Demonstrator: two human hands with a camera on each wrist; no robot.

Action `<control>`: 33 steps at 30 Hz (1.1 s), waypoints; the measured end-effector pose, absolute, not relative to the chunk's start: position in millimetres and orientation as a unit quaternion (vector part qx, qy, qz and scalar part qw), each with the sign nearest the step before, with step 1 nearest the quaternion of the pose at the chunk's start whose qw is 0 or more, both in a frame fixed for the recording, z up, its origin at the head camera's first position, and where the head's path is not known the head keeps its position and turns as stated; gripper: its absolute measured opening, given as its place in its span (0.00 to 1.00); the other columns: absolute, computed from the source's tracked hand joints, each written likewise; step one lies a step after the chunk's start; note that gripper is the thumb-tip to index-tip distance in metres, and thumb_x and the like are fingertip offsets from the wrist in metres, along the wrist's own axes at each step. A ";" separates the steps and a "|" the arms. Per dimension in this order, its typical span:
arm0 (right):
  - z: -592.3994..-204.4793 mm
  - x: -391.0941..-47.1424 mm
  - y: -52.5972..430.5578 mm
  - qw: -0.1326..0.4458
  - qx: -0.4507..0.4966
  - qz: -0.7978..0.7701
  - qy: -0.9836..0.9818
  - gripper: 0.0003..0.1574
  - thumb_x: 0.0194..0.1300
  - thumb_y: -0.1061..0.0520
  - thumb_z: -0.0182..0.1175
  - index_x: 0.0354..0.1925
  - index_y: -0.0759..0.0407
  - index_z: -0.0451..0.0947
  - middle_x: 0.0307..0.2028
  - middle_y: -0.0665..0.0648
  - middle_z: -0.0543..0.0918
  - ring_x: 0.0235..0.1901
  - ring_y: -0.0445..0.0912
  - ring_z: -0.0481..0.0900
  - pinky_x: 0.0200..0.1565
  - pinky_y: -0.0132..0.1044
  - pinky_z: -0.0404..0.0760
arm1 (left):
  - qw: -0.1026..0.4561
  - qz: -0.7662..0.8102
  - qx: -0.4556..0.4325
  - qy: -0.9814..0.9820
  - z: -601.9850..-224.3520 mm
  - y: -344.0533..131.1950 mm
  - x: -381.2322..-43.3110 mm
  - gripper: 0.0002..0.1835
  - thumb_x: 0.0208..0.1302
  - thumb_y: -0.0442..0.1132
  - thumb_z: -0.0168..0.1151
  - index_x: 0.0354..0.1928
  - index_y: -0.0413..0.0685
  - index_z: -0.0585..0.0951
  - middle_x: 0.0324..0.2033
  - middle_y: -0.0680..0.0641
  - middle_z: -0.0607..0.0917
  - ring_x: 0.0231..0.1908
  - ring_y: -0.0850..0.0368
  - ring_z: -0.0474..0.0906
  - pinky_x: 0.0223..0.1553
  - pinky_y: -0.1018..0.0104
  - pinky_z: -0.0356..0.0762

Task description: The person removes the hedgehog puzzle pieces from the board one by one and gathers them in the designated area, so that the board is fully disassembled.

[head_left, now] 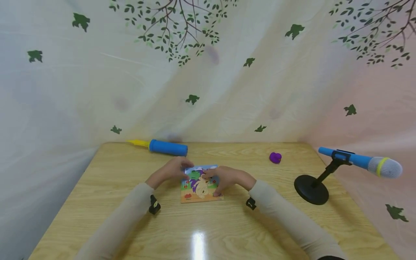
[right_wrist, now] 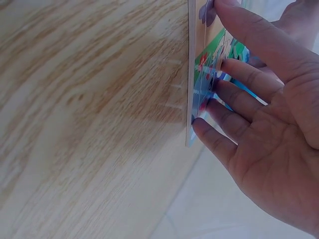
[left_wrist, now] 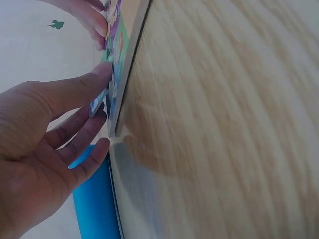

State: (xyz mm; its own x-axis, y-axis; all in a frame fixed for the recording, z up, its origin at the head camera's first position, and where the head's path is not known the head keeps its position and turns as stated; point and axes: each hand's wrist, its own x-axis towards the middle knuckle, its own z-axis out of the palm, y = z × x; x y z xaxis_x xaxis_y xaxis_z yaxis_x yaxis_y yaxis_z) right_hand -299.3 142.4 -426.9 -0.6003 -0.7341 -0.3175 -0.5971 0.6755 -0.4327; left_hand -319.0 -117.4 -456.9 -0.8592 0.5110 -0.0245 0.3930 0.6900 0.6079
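A flat picture puzzle board (head_left: 195, 198) with a purple-and-cream cartoon animal lies on the table in the head view. My left hand (head_left: 171, 169) is at its upper left corner. In the left wrist view, that hand pinches a small thin puzzle piece (left_wrist: 96, 104) between thumb and fingers, tilted up against the board's face. From the right side my right hand (head_left: 231, 177) reaches over the picture. Its spread, gently bent fingers (right_wrist: 239, 97) touch the board's surface, and the thumb rests near the lower edge. The hands cover parts of the picture.
Behind the left hand lies a blue pump (head_left: 168, 147) with a yellow nozzle. A small purple object (head_left: 275, 157) sits at the back right. On the right, a blue toy microphone (head_left: 360, 161) is mounted on a black stand (head_left: 311, 190). A printed curtain (head_left: 227, 108) hangs behind the table.
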 end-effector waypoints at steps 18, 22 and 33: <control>-425.9 -288.8 148.3 0.248 -0.378 -0.145 0.880 0.51 0.56 0.54 0.78 0.74 0.53 0.68 0.78 0.56 0.62 0.77 0.57 0.60 0.74 0.52 0.65 | 0.041 0.278 0.223 0.933 -455.7 -121.3 -289.3 0.26 0.55 0.38 0.78 0.58 0.42 0.84 0.48 0.47 0.79 0.43 0.56 0.74 0.43 0.65 0.78; -427.1 -291.7 146.2 0.247 -0.372 -0.146 0.882 0.51 0.55 0.55 0.78 0.74 0.53 0.68 0.78 0.56 0.62 0.77 0.56 0.59 0.74 0.52 0.64 | 0.022 0.265 0.228 0.937 -450.3 -136.0 -291.6 0.26 0.55 0.38 0.78 0.58 0.44 0.85 0.47 0.46 0.80 0.43 0.55 0.74 0.44 0.63 0.78; -431.6 -301.0 143.3 0.247 -0.358 -0.148 0.888 0.51 0.56 0.54 0.78 0.74 0.51 0.68 0.78 0.54 0.62 0.78 0.56 0.58 0.74 0.51 0.65 | -0.059 0.239 0.258 0.934 -444.8 -219.9 -293.7 0.26 0.46 0.38 0.81 0.51 0.43 0.87 0.43 0.43 0.84 0.47 0.46 0.75 0.46 0.53 0.77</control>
State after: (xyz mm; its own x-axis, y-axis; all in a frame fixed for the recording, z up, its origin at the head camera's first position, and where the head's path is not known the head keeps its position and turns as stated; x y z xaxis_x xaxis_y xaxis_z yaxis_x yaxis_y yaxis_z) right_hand -301.0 143.3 -431.6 -0.6215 -0.7089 -0.3334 -0.5630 0.7001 -0.4391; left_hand -293.7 -219.9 -444.8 -0.8596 0.4546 0.2334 0.5109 0.7523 0.4160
